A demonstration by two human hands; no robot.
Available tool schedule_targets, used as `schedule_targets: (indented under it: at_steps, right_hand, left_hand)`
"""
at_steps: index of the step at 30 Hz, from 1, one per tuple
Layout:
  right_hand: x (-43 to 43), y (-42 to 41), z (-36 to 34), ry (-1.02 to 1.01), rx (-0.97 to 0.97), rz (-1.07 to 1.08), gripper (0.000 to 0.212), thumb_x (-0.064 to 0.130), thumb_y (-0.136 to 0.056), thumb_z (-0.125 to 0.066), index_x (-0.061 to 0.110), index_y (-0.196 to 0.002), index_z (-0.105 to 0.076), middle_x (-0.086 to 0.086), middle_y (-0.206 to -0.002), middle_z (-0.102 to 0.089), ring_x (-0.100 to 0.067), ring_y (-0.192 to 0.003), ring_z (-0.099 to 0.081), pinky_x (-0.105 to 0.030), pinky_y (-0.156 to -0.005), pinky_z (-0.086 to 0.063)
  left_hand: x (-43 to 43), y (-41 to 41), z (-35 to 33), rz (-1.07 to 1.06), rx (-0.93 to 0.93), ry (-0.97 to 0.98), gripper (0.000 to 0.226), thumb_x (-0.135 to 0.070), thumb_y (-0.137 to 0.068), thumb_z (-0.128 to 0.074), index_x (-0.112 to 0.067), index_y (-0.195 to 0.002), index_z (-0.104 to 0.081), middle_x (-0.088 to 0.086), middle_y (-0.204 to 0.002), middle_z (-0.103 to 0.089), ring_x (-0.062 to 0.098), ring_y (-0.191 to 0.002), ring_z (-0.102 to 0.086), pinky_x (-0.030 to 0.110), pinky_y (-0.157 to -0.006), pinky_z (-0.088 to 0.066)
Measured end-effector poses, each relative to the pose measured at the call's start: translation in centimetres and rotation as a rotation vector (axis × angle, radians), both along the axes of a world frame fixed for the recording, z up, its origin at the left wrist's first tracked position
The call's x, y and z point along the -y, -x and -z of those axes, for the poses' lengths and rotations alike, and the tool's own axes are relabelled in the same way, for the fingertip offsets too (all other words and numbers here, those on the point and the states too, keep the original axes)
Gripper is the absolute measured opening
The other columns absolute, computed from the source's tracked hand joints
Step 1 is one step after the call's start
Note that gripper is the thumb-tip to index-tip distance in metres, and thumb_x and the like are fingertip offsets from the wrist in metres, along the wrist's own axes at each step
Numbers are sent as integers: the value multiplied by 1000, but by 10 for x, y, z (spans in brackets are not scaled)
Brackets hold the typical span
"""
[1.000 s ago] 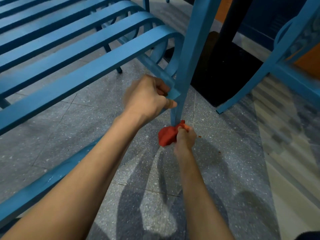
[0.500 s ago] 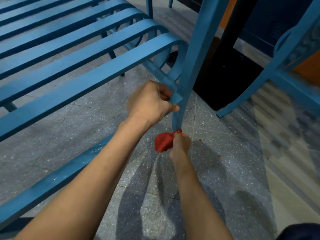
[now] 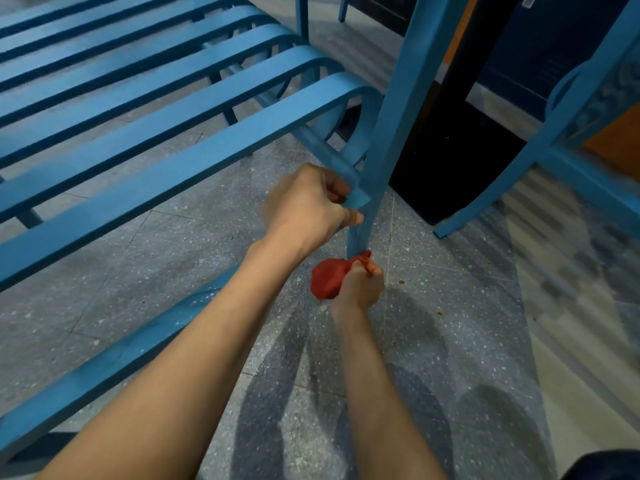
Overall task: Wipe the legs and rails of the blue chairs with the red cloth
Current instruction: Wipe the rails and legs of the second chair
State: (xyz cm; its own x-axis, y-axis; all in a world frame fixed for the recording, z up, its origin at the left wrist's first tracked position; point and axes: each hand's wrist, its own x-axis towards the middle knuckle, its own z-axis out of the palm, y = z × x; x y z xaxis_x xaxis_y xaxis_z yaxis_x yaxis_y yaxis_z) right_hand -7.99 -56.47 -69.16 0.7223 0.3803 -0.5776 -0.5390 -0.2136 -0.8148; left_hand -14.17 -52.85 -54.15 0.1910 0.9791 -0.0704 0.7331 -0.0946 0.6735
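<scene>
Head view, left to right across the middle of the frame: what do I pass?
Slatted blue seat → left hand gripping the rail → blue chair leg → black table base → second chair's leg. Left out: right hand and red cloth, lower down, overlapping the leg's column.

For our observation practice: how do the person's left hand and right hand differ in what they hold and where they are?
The left hand grips the blue rail where it joins the chair leg; the right hand holds the red cloth against that leg. The left hand is higher up; the right hand is down by the floor. Both curl round something at the same leg.
</scene>
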Motion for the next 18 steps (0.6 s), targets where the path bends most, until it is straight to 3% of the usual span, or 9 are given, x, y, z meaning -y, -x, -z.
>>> schedule_targets:
  at_steps: [4, 7, 11, 18]
  right_hand:
    - [-3, -10, -12, 0, -82, 1, 13, 11, -92, -53, 16, -93, -64, -7, -100, -69, -24, -91, -66, -41, -83, -56]
    - [8, -7, -28, -135, 46, -57, 15, 10, -92, -54, 20, -90, -66, -3, -97, -70, -20, -91, -67, -44, -88, -55]
    - [15, 5, -43, -257, 154, -48, 17, 7, -92, -56, 17, -100, -68, -3, -100, -72, -18, -96, -68, -32, -88, -53]
    - [8, 2, -27, -60, 106, -11, 14, 5, -91, -56, 13, -96, -65, -5, -97, -69, -22, -95, -66, -39, -91, -53]
  left_hand:
    - [2, 0, -1, 11, -4, -20, 41, -44, -63, -82, -30, -100, -69, -16, -95, -67, 6, -88, -62, 27, -75, -49]
    - [1, 1, -1, 5, -8, -28, 42, -44, -63, -82, -30, -99, -70, -16, -93, -67, 5, -87, -62, 26, -75, -49]
    - [2, 0, 0, 1, -24, -46, 42, -46, -63, -82, -30, -99, -70, -15, -94, -68, 6, -88, -62, 28, -78, -51]
    - [4, 0, -2, 3, -16, -37, 42, -44, -63, -82, -29, -100, -70, -15, -95, -68, 6, -88, -62, 26, -76, -48]
